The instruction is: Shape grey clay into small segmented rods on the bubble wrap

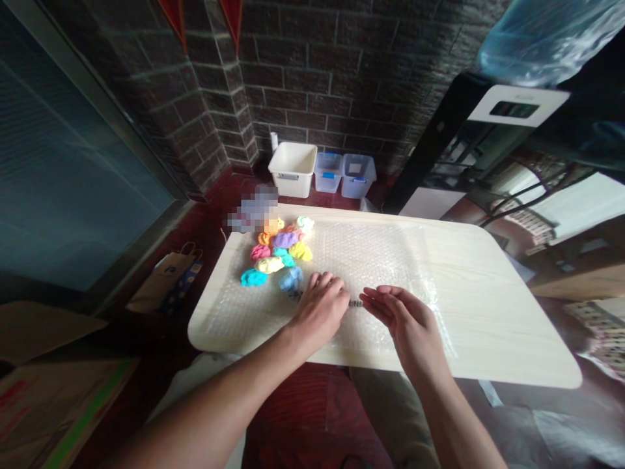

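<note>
Palm down on the bubble wrap, my left hand (323, 299) is closed with its fingers curled over a thin dark ridged strip (355, 303). The strip runs across to my right hand (405, 316), whose fingers are pressed together at its other end. What the strip is made of is too small to make out. Just left of my left hand sits a blue-grey crumpled lump (291, 279), with something dark at its lower edge. Beyond it lie several soft-looking coloured lumps, among them a turquoise one (253, 278), a cream one (269, 264) and a yellow one (300, 251).
Bubble wrap (375, 254) covers much of the pale wooden table (502, 312). A white bin (293, 170) and two clear bins (358, 177) stand on the floor by the brick wall. A water dispenser (439, 150) is at the right, and a paper bag (161, 277) at the left.
</note>
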### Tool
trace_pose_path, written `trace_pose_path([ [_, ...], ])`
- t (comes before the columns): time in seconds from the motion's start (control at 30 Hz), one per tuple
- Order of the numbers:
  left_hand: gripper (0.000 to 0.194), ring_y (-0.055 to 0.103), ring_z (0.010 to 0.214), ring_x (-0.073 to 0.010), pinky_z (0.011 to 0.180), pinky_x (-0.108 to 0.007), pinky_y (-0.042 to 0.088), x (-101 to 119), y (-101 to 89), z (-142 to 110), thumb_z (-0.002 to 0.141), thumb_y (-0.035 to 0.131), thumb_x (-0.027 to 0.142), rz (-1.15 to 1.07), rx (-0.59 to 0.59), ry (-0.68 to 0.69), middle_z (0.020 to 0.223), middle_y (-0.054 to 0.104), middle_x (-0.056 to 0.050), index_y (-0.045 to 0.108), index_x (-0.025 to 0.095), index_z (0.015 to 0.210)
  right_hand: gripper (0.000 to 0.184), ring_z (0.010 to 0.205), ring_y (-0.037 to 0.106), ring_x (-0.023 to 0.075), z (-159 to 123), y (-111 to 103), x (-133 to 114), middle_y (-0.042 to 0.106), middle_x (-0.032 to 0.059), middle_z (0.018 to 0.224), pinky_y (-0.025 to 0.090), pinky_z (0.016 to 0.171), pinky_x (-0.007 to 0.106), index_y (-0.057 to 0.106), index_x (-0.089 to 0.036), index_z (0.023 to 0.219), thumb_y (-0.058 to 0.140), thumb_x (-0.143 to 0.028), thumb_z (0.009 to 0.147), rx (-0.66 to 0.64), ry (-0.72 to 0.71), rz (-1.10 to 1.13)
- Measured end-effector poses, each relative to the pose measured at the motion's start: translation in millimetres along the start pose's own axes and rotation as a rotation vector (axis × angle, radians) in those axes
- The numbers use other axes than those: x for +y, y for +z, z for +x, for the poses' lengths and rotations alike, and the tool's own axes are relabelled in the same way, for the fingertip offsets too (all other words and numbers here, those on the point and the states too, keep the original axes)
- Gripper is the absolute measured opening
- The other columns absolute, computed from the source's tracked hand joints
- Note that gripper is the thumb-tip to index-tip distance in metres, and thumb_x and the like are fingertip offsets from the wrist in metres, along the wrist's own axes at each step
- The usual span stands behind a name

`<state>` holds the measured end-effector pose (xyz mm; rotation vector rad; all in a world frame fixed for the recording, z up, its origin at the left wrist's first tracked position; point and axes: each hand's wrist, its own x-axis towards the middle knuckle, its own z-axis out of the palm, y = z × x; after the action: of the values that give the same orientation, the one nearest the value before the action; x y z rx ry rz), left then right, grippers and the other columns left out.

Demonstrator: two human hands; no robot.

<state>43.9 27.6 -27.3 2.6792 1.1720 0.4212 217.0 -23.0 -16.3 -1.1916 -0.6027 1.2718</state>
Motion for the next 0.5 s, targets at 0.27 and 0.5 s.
trace_pose_path([
  [0.27,0.009,0.065,0.089,-0.0240,0.084,-0.040,0.046,0,-7.8,-2,0.094,0.067,0.013,-0.159,0.103,-0.032,0.085,0.072,-0.004,0.067,0.019,0.088,0.033,0.078,0.081,0.0253,-8,4,-13,0.083,0.0107,0.086,0.068,0.078,0.041,0.074,-0.017,0.087,0.090,-0.044,0.079,-0.005,-0.053,-0.033],
  [0.5,0.009,0.068,0.087,-0.0217,0.083,-0.036,0.049,-13,-23.8,-16,0.089,0.077,0.015,-0.369,0.254,-0.061,0.088,0.076,-0.002,0.070,0.020,0.090,0.025,0.057,0.073,0.0156,-6,-2,-13,0.078,0.0054,0.065,0.060,0.054,0.023,0.078,-0.016,0.076,0.096,-0.032,0.073,0.037,-0.156,-0.123],
])
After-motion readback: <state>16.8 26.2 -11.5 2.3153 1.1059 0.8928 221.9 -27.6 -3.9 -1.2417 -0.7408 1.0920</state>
